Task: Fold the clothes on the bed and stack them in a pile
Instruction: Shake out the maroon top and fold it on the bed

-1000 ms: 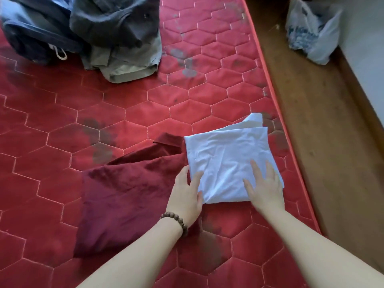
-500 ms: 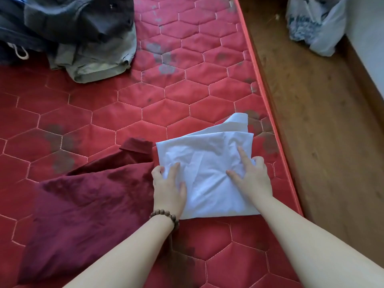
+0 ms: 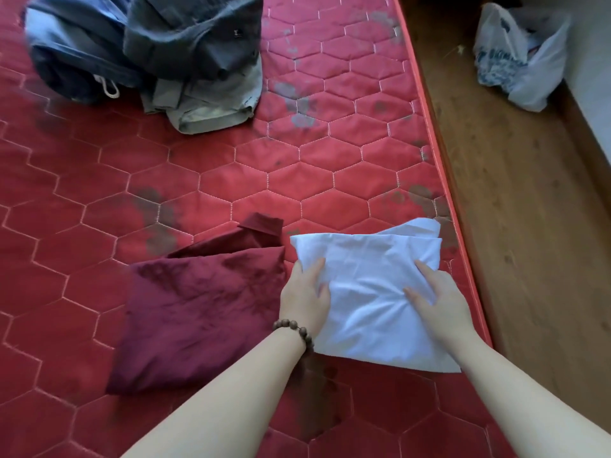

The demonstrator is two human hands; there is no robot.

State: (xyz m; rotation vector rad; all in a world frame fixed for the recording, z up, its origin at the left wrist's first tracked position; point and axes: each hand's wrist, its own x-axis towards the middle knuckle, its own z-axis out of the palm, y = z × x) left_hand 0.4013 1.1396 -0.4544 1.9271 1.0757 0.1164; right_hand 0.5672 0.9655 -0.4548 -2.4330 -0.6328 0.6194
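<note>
A folded white cloth lies on the red quilted mattress near its right edge. My left hand, with a bead bracelet at the wrist, rests on the cloth's left edge with its fingers spread. My right hand presses flat on the cloth's right half, and the fabric wrinkles between the two hands. A folded maroon garment lies just left of the white cloth, touching it. A heap of unfolded grey, blue and khaki clothes sits at the far left of the mattress.
The mattress edge runs diagonally on the right, with a wooden surface beyond it. A white plastic bag lies on that wood by the wall. Dark stains mark the mattress.
Both hands slid from the cloth's near edge up onto its middle. The white fabric now bunches slightly between them. The view shifted a little.
</note>
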